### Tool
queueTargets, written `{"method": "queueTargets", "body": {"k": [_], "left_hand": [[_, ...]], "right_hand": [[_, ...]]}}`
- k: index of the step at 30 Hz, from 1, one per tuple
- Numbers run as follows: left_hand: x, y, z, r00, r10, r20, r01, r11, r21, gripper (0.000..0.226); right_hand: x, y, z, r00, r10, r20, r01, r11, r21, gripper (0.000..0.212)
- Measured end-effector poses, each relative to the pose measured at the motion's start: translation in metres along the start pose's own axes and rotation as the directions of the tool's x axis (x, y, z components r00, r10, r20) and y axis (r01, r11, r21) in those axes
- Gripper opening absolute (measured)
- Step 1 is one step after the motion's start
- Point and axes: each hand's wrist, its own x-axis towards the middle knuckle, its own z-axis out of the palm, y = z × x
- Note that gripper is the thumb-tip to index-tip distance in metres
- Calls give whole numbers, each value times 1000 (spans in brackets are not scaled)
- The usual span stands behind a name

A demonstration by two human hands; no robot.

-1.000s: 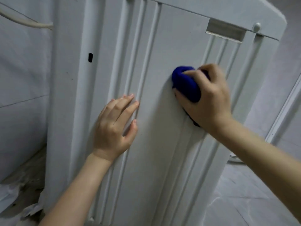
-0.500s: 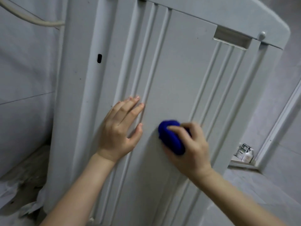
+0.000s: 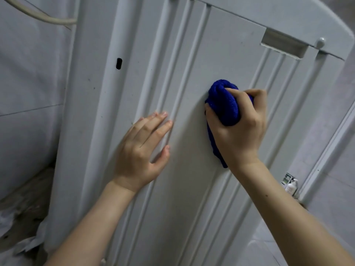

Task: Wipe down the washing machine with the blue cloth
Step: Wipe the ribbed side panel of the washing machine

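Note:
The white washing machine (image 3: 221, 54) fills the view, its ribbed side panel facing me. My right hand (image 3: 242, 129) grips the bunched blue cloth (image 3: 224, 104) and presses it against the flat middle of the panel, below the recessed handle slot (image 3: 282, 46). A tail of the cloth hangs down under my palm. My left hand (image 3: 142, 150) lies flat on the panel to the left of the cloth, fingers straight along two raised ribs.
A pale hose (image 3: 38, 16) runs from the upper left to the machine's corner. A tiled wall stands on the left, with debris (image 3: 17, 217) on the floor below it. A white bottle (image 3: 291, 187) and a small box sit by a door frame at the right.
My right hand dropped with the cloth from the upper panel to beside my left hand, then climbed back up and right. The left hand stayed put.

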Motion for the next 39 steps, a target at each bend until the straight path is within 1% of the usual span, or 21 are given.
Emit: {"method": "queueTargets", "body": {"k": [3, 8, 12, 19, 21, 23, 24, 26, 28, 30, 31, 33, 34, 36, 38, 39], "left_hand": [[2, -1, -2, 1000, 6, 4, -6, 1000, -5, 44], [1, -2, -3, 1000, -7, 24, 7, 1000, -2, 46], [3, 0, -6, 999, -7, 46, 8, 1000, -21, 46], [4, 2, -7, 999, -17, 37, 18, 999, -35, 47], [4, 3, -7, 999, -13, 33, 14, 1000, -27, 47], [5, 2, -8, 999, -30, 22, 30, 1000, 6, 47], [7, 1, -9, 998, -58, 13, 58, 998, 38, 49], [10, -5, -13, 991, -132, -14, 133, 984, 122, 54], [11, -12, -17, 986, -166, -14, 165, 968, 190, 58], [8, -18, -18, 985, -175, -4, 172, 966, 193, 62], [6, -20, -17, 984, -181, -1, 178, 967, 181, 63], [3, -23, -15, 984, -178, -1, 176, 972, 154, 63], [2, -24, -15, 985, -170, -6, 169, 976, 140, 63], [3, -25, -15, 988, -151, -15, 152, 981, 122, 61], [2, -29, -17, 991, -132, -13, 133, 984, 117, 59], [0, -31, -18, 993, -119, -16, 120, 986, 119, 58]], "right_hand": [[-15, 5, -6, 995, -57, 79, 59, 998, -24, 32], [-91, 8, -18, 958, -157, 239, 176, 983, -59, 30], [-117, 6, -20, 949, -174, 261, 196, 979, -59, 29], [-100, 3, -26, 934, -165, 318, 188, 981, -42, 30], [-69, -1, -23, 962, -106, 252, 118, 992, -34, 31], [-23, -11, -11, 993, 1, 116, 0, 1000, -7, 34], [0, -16, -2, 997, 61, 42, -61, 998, 8, 35], [29, -23, 14, 984, 159, -78, -157, 987, 41, 36], [16, -27, 24, 967, 201, -154, -197, 979, 42, 36], [-49, -28, 25, 963, 225, -151, -225, 974, 17, 37], [-95, -30, 22, 967, 229, -113, -231, 973, -7, 39], [-182, -40, 12, 957, 288, -24, -288, 957, -25, 41], [-208, -46, 9, 947, 321, -7, -321, 947, -16, 42], [-211, -48, 13, 948, 317, -2, -317, 948, -18, 43], [-158, -50, 22, 963, 267, -16, -267, 964, -4, 38], [-118, -52, 27, 964, 257, -66, -257, 966, 12, 36]]}}
